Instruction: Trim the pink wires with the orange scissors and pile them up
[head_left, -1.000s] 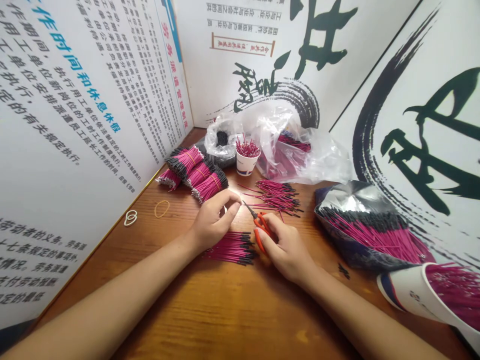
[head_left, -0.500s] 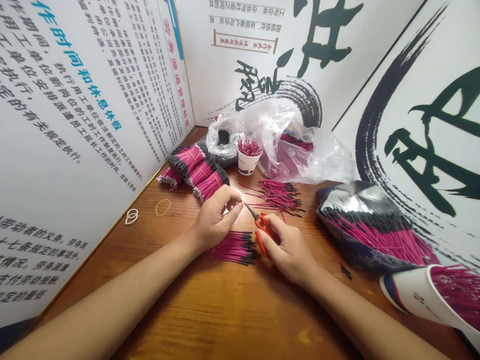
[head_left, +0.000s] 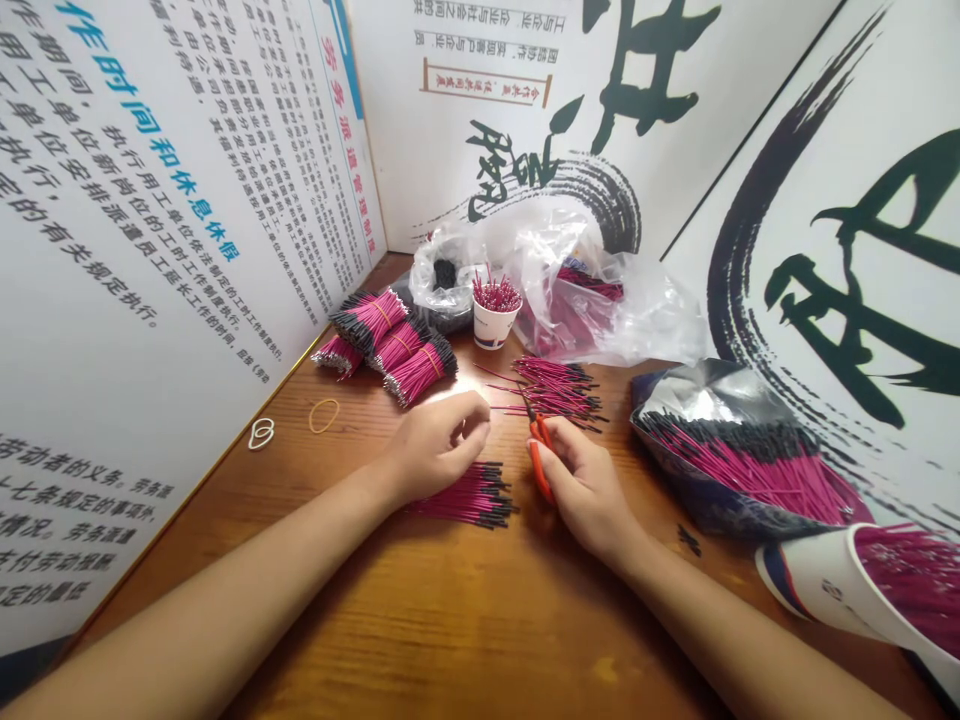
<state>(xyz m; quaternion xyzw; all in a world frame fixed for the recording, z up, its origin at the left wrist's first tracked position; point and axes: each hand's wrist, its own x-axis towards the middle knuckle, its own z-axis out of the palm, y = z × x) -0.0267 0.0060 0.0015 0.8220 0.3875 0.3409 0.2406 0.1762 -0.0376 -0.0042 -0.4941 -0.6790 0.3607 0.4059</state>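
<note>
My right hand (head_left: 581, 485) is closed round a pair of orange-handled scissors (head_left: 538, 452), blades pointing away toward a loose scatter of pink wires (head_left: 555, 388). My left hand (head_left: 439, 445) hovers with its fingers curled together above a flat pile of pink wires with black ends (head_left: 469, 495). What its fingertips pinch, if anything, is too small to see. The two hands are a short gap apart over the wooden table (head_left: 450, 620).
Three banded bundles of pink wires (head_left: 390, 345) lie at the back left, by a paper cup of wire pieces (head_left: 493, 312) and clear plastic bags (head_left: 585, 290). A foil bag of wires (head_left: 742, 460) and a tipped cup (head_left: 862, 585) sit right. Rubber bands (head_left: 324, 415) lie left. Printed boards surround the table.
My right hand swung the scissors from pointing left at my left fingertips to pointing away. My left hand dropped lower over the wire pile and curled its fingers in.
</note>
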